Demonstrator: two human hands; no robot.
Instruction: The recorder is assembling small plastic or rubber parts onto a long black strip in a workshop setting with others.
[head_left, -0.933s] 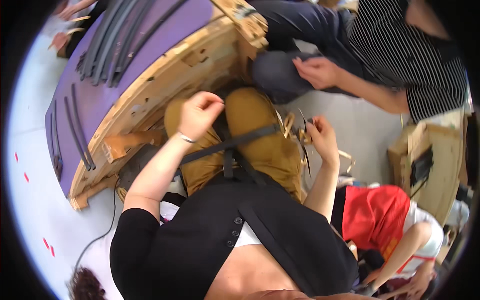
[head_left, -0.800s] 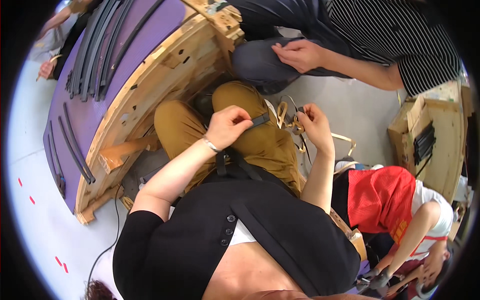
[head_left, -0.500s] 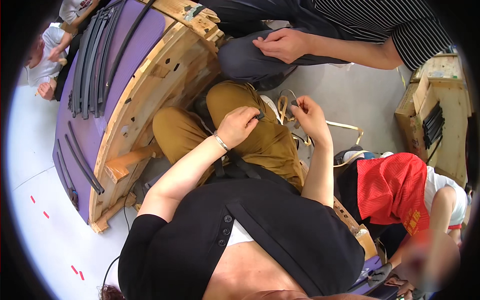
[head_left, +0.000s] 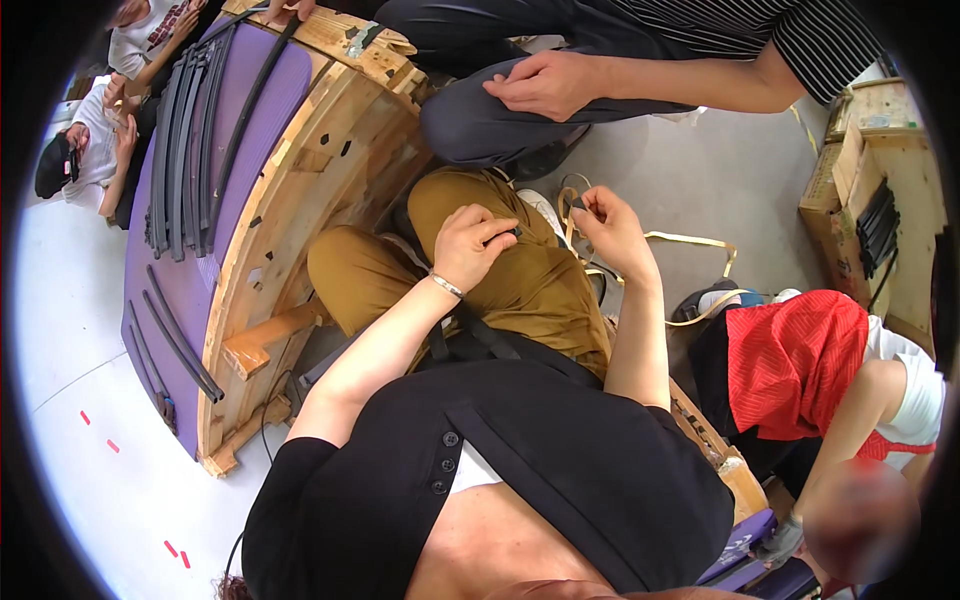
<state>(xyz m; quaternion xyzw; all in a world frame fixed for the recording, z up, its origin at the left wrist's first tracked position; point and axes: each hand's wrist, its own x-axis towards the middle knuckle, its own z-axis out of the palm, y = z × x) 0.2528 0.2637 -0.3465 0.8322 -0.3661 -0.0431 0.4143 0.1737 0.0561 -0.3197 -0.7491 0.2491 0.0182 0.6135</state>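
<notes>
Above my brown trousers [head_left: 535,300], my left hand [head_left: 470,248] is closed, with a small black piece [head_left: 515,231] pinched at its fingertips. Apart from it on the right, my right hand [head_left: 615,232] is raised, thumb and fingers pinching another small dark piece [head_left: 577,203]. My fingers partly cover both pieces, so their exact kind cannot be told. A thin pale yellow strap [head_left: 690,237] loops over the floor beyond my right hand.
A curved wooden bench [head_left: 290,190] at the left carries a purple mat [head_left: 135,290] with several long black strips [head_left: 180,150]. Co-workers sit around me; one's hand [head_left: 550,85] rests ahead. A cardboard box [head_left: 818,205] holding black strips stands at the right.
My hands stay close to where they were, each still pinching its piece. Another person's hand has appeared at the far end of the bench; co-workers at left and right have shifted.
</notes>
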